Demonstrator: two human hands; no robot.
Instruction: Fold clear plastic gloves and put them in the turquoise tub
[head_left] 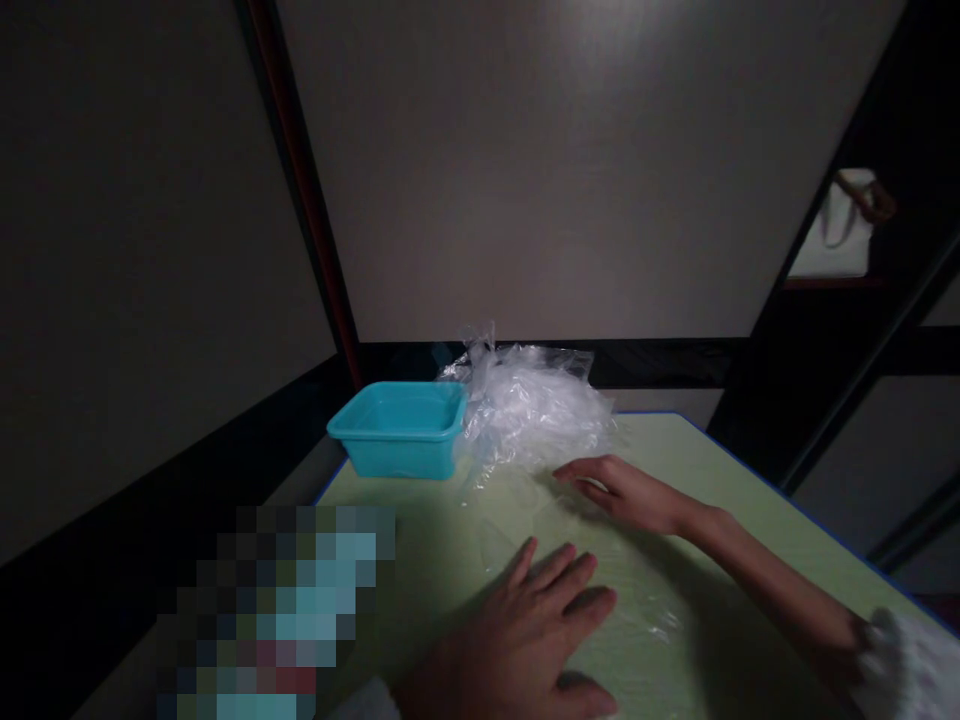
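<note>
My left hand [544,630] lies with spread fingers over a thin clear plastic bag [664,618] that is flat on the table. Farther forward and to the right, my right hand [634,492] hovers low over the bag's far part, its fingers slightly bent and a gap showing between thumb and fingers. Nothing is visible in its grasp. Just beyond it sits a crumpled heap of clear plastic bags [536,405]. The flat bag's outline is faint, so its edges are hard to follow.
A turquoise plastic basin [405,457] stands at the table's far left, beside the heap. The pale green table [656,438] has a blue edge. Large grey panels [540,200] rise behind it. A white bag [844,240] sits in a dark recess at right. A pixelated patch covers the lower left.
</note>
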